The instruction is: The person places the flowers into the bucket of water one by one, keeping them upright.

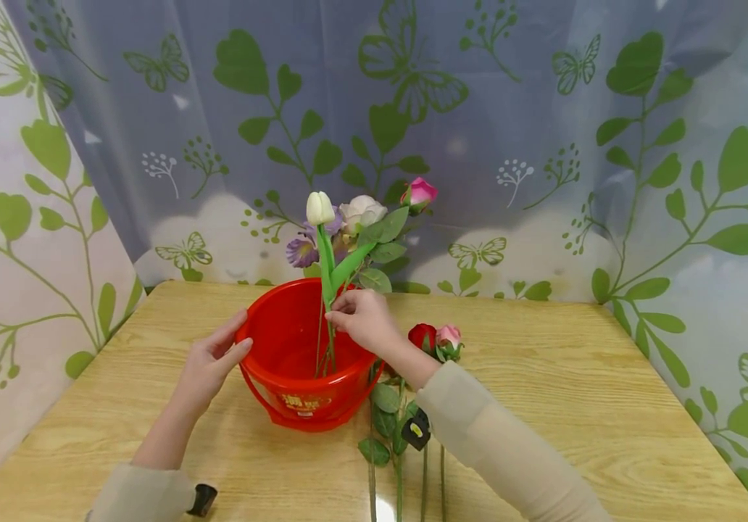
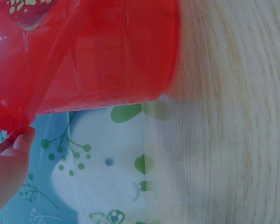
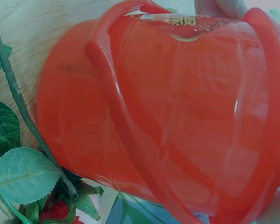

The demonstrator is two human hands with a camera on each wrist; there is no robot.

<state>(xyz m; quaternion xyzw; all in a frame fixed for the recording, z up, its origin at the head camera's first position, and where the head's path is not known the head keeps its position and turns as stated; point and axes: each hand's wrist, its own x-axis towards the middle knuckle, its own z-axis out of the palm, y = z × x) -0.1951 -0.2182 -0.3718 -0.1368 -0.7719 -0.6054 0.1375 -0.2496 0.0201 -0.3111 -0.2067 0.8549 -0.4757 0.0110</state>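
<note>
Loose stems (image 1: 400, 486) cut off below

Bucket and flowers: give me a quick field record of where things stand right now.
bucket: red bucket upright on the wooden table, handle down
in bucket: flower stems standing, blooms above the rim
left hand: left hand touches the rim on the bucket's left side, fingers fairly straight
right hand: right hand pinches the stems over the bucket
on table: loose flowers lying right of the bucket, stems toward the person
backdrop: leaf-print curtain

Bright, even light with soft shadows; the head view bends at its edges, both wrist views are blurred.
</note>
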